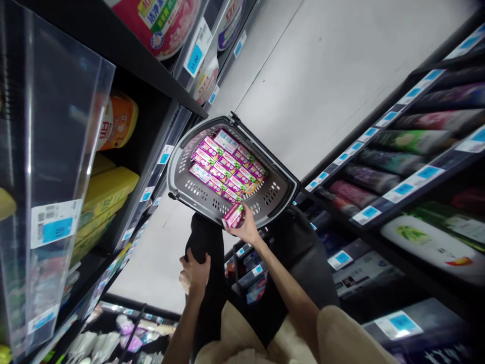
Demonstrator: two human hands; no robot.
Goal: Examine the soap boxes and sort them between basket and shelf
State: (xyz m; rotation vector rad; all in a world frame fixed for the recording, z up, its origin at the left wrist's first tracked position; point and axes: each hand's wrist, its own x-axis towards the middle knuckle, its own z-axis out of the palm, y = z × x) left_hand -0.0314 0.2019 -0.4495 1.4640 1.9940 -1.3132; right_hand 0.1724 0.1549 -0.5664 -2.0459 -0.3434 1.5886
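A grey shopping basket (182, 151) sits on the pale floor between two shelf runs. It holds several pink and magenta boxes (226, 169) packed in rows. My right hand (246, 230) is closed on one more pink box (234, 216) at the basket's near rim. My left hand (194, 273) is closed on my black-trousered knee (206, 242), below the basket.
Dark shelves stand on both sides. The left shelf carries yellow packs (108, 189), an orange bottle (118, 121) and blue price tags (56, 228) behind a clear panel. The right shelves (401, 192) hold lying tubes and bottles. The pale floor (333, 65) runs ahead.
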